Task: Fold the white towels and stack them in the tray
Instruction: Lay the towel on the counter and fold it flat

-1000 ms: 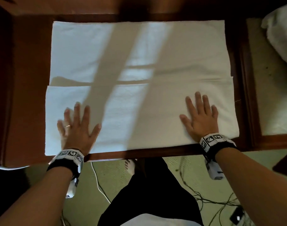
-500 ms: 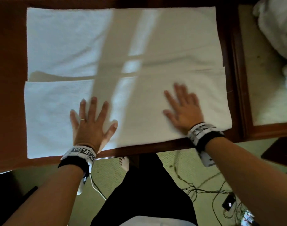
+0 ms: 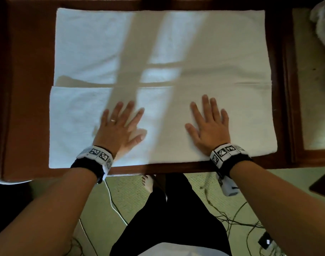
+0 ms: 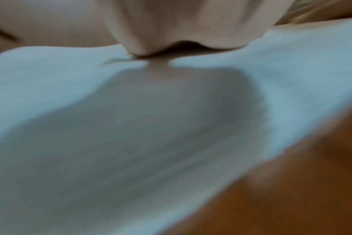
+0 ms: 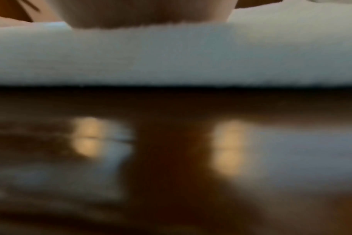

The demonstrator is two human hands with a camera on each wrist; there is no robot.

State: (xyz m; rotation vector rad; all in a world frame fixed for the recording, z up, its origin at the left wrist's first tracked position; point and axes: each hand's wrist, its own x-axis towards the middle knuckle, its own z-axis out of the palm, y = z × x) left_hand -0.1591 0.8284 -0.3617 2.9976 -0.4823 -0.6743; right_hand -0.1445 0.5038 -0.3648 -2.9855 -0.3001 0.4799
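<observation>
Your left hand has slid in toward centre, fingers spread flat on the towel, which lies on the table; right hand too, fingers loosely together. Smoothing's abt done — next fold due.

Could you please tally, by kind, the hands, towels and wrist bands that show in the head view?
Hands: 2, the left hand and the right hand, both flat on the towel.
White towel on the table: 1, partly folded.
Crumpled white cloth at the far right: 1.
Marker wrist bands: 2.
Total: 6.
</observation>
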